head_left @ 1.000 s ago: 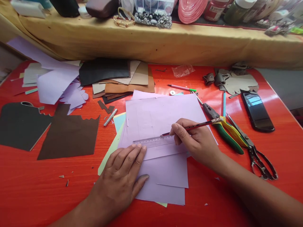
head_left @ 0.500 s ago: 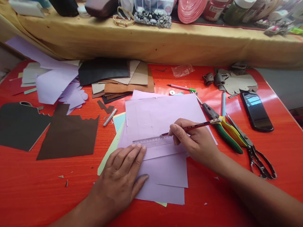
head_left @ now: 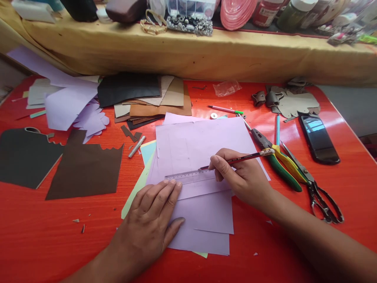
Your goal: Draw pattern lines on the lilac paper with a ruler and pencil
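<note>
My left hand (head_left: 150, 220) lies flat with fingers stretched out, its fingertips pressing the near edge of a clear plastic ruler (head_left: 191, 175) onto a lilac paper sheet (head_left: 200, 145). My right hand (head_left: 241, 175) is closed in a writing grip on a red-and-black pencil (head_left: 244, 158), whose tip rests on the paper at the ruler's far edge. More lilac sheets (head_left: 206, 224) and a pale green one lie stacked beneath, on the glossy red table (head_left: 44, 236).
Green-and-yellow pliers (head_left: 278, 163), large scissors (head_left: 316, 188), a blue pen and a black phone (head_left: 318, 137) lie to the right. Dark brown leather pieces (head_left: 85, 169) sit left, stacked leather and paper scraps behind. A cloth-covered shelf (head_left: 188, 55) with jars runs along the back.
The pencil tip and my right hand have slid slightly left along the ruler's edge. My left hand has stayed pressed in place.
</note>
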Available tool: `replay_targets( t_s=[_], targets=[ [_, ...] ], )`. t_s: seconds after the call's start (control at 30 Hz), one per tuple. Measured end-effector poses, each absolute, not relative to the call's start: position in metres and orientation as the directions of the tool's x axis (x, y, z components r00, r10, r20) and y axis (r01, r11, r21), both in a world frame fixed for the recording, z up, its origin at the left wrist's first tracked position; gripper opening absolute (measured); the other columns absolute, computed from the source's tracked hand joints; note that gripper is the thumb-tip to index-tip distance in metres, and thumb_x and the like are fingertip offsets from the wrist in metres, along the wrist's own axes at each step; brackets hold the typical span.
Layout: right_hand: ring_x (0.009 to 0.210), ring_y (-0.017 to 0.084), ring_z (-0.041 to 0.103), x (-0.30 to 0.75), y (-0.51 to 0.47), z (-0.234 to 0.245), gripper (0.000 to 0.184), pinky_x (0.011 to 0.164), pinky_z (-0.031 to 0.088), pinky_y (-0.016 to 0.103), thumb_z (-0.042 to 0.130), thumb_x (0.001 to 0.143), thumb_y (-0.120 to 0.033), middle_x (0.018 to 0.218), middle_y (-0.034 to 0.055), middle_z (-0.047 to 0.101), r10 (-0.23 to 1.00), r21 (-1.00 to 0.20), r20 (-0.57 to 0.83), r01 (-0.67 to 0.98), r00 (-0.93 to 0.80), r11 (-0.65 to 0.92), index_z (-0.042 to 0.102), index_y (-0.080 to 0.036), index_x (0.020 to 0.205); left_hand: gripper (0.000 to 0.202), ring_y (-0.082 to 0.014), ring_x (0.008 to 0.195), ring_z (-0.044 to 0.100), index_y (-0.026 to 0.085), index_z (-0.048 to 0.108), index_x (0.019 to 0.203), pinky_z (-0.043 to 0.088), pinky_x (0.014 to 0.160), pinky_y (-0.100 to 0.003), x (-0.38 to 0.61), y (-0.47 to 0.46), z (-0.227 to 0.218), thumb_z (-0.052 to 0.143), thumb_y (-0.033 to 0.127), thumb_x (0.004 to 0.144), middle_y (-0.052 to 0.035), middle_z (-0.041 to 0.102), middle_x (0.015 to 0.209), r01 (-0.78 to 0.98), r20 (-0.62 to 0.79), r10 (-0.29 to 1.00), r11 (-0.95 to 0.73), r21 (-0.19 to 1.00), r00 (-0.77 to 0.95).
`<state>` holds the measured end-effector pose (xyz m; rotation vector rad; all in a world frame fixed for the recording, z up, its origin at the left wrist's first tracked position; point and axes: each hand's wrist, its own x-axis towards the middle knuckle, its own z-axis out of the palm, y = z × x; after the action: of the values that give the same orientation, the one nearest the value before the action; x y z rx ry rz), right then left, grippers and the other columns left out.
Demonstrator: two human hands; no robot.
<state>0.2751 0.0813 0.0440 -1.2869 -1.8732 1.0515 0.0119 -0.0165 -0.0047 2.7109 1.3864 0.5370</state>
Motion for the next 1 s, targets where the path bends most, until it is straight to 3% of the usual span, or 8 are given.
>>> replay_targets(
  t_s=[0.47, 0.7, 1.0],
  targets=[
    [0.062, 0.017, 0.061, 0.2752, 0.0793, 0.0442, 0.036, 0.062, 0.046, 0.031, 0.057, 0.113, -0.029, 0.065, -0.0005, 0.064, 0.944, -0.872, 0.068, 0.441, -0.322, 0.213, 0.068, -0.022, 0.079, 0.050, -0.0316, 0.134, 0.061, 0.013, 0.056, 0.159, 0.032, 0.126, -0.046, 0.0125, -0.0171, -0.0055, 0.047, 0.041, 0.118, -0.0159, 0.072, 0.143, 0.781, 0.289, 0.812, -0.574, 0.246, 0.507],
    [0.064, 0.016, 0.062, 0.2752, 0.0796, 0.0422, 0.038, 0.063, 0.048, 0.030, 0.057, 0.116, -0.034, 0.068, -0.0005, 0.064, 0.959, -0.931, 0.122, 0.307, -0.255, 0.200, 0.070, -0.021, 0.082, 0.050, -0.0309, 0.134, 0.061, 0.014, 0.058, 0.157, 0.031, 0.127, -0.044, 0.0136, -0.0166, -0.0060, 0.048, 0.043, 0.118, -0.0148, 0.073, 0.143, 0.776, 0.311, 0.814, -0.570, 0.268, 0.491],
    [0.063, 0.015, 0.065, 0.2791, 0.0776, 0.0359, 0.038, 0.061, 0.051, 0.028, 0.059, 0.116, -0.044, 0.069, 0.0004, 0.071, 0.961, -0.982, 0.037, 0.166, -0.273, 0.085, 0.079, -0.020, 0.095, 0.052, -0.0291, 0.134, 0.062, 0.018, 0.054, 0.163, 0.030, 0.128, -0.042, 0.0141, -0.0172, -0.0072, 0.048, 0.044, 0.118, -0.0125, 0.073, 0.143, 0.780, 0.319, 0.821, -0.559, 0.279, 0.474]
  ],
)
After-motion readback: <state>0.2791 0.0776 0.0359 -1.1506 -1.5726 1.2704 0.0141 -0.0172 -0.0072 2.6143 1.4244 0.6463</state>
